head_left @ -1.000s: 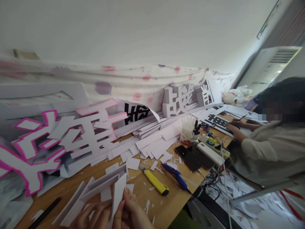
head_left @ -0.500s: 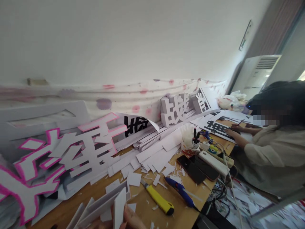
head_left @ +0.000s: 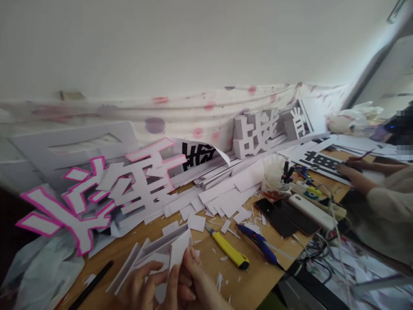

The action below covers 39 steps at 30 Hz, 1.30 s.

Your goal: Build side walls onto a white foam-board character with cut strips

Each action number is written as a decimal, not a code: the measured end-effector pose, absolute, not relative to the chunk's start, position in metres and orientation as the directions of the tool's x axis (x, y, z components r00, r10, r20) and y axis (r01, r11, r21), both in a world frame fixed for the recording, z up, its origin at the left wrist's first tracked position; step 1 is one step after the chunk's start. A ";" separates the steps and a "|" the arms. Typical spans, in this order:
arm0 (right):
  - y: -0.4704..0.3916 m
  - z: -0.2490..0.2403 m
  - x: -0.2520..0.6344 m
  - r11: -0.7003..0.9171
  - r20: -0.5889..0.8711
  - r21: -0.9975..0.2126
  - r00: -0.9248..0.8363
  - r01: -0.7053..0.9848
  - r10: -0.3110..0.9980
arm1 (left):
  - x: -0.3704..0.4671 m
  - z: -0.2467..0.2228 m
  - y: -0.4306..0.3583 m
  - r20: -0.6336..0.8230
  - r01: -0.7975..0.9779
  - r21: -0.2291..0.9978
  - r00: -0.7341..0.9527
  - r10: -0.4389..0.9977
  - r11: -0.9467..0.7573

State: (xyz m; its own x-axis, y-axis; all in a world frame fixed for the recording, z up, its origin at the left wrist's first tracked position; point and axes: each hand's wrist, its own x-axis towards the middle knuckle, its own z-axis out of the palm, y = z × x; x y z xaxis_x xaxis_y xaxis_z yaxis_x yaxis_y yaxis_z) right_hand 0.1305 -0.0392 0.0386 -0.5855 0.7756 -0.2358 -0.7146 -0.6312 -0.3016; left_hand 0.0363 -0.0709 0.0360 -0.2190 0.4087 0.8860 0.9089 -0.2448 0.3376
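Note:
At the lower middle, a strip of white foam board point(head_left: 179, 249) stands on edge, pinched between my two hands. My right hand point(head_left: 201, 275) grips its right side with thumb and fingertips. The fingers of my left hand point(head_left: 145, 280) are bent, pressing on the strip's near end. Just behind and left of it, a white foam-board form with upright walls point(head_left: 151, 249) rests on the table, partly hidden by my left hand. A yellow utility knife point(head_left: 229, 249) lies right of my hands. Beyond it is a blue corded tool point(head_left: 258, 243), like a glue gun.
White offcuts point(head_left: 213, 196) and shavings litter the wooden table point(head_left: 254, 275). Pink-edged cut-out characters point(head_left: 77, 219) lean at left. Two dark phones point(head_left: 277, 217), a white power bank point(head_left: 311, 211) and a tub of markers point(head_left: 275, 185) stand right. A co-worker's hands point(head_left: 351, 172) work farther right.
The view has turned and dropped, so both my hands now show more fully around the white strip. The co-worker has shifted toward the right edge. A black pen has come into view at lower left.

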 end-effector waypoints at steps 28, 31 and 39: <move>-0.031 -0.044 0.113 0.285 0.095 -0.932 -0.604 0.226 0.791 | -0.017 -0.021 -0.124 0.679 0.976 0.215 -0.167 0.715 0.023; -0.026 -0.044 0.112 0.443 0.175 -0.856 -0.658 0.265 0.732 | -0.013 -0.027 -0.121 0.642 0.946 0.320 -0.260 0.721 0.057; -0.016 -0.044 0.111 0.622 0.321 -0.749 -0.695 0.230 0.643 | -0.002 -0.032 -0.118 0.541 0.866 0.487 -0.401 0.739 0.114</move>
State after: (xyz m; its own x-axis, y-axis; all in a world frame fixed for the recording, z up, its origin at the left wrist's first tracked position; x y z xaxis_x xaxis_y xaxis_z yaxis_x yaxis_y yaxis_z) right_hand 0.1106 -0.0160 -0.0442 -0.6952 0.6433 0.3206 0.2302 0.6219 -0.7485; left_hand -0.0018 -0.1185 -0.0321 -0.4013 0.7394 0.5406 0.8659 0.1138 0.4871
